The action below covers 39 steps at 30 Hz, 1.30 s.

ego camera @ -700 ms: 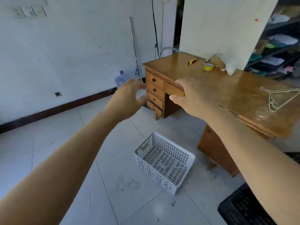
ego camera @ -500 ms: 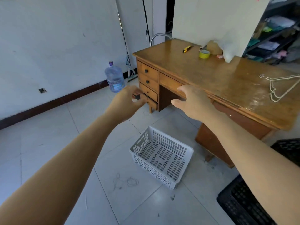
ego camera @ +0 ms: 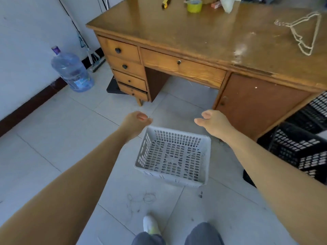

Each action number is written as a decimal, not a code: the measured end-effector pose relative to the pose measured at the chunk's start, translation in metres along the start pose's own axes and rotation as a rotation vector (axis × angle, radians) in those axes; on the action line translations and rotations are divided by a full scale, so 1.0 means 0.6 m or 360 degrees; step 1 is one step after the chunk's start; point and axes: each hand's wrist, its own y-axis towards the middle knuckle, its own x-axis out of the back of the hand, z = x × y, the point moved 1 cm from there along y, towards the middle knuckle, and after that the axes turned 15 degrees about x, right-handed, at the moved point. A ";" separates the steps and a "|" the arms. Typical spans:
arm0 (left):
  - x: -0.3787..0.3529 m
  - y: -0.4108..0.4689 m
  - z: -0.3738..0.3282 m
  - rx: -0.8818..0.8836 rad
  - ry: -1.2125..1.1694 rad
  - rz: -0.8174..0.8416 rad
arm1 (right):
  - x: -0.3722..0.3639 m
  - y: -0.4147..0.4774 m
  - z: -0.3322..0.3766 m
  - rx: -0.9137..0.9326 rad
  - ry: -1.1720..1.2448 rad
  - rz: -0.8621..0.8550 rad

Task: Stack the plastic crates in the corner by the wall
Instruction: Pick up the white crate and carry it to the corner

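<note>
Reaching down with both hands: left hand (ego camera: 135, 122) loosely curled, right hand (ego camera: 213, 122) fingers apart, neither gripping. White perforated crate (ego camera: 172, 155) on floor tiles before desk (ego camera: 203, 38). Possibly thin walls: risk of flexing and slipping from an uneven two-sided grab, or knocking black crates (ego camera: 299, 149) alongside.

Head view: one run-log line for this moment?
phase: reach | left hand: open, empty | right hand: open, empty | white crate: on floor, ungrasped | black crates: right
</note>
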 end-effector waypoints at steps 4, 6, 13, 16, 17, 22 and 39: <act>-0.046 0.132 0.072 0.0393 -0.0313 0.0195 | -0.082 0.042 -0.112 -0.0386 0.0192 -0.0104; -0.073 0.200 0.117 0.0543 -0.0402 0.0213 | -0.125 0.065 -0.176 -0.0569 0.0334 -0.0163; -0.190 0.422 0.283 0.0837 -0.0388 0.0187 | -0.267 0.144 -0.422 -0.0965 0.0571 -0.0325; -0.244 0.507 0.342 0.0838 -0.0327 0.0145 | -0.307 0.167 -0.521 -0.1053 0.0549 -0.0398; -0.263 0.535 0.362 0.0828 -0.0296 0.0119 | -0.318 0.173 -0.550 -0.1075 0.0532 -0.0426; -0.326 0.639 0.425 0.0807 0.0016 -0.0175 | -0.365 0.198 -0.673 -0.1171 0.0488 -0.0514; -0.323 0.713 0.485 0.0978 -0.0504 0.0015 | -0.410 0.177 -0.774 -0.1350 0.1177 -0.0541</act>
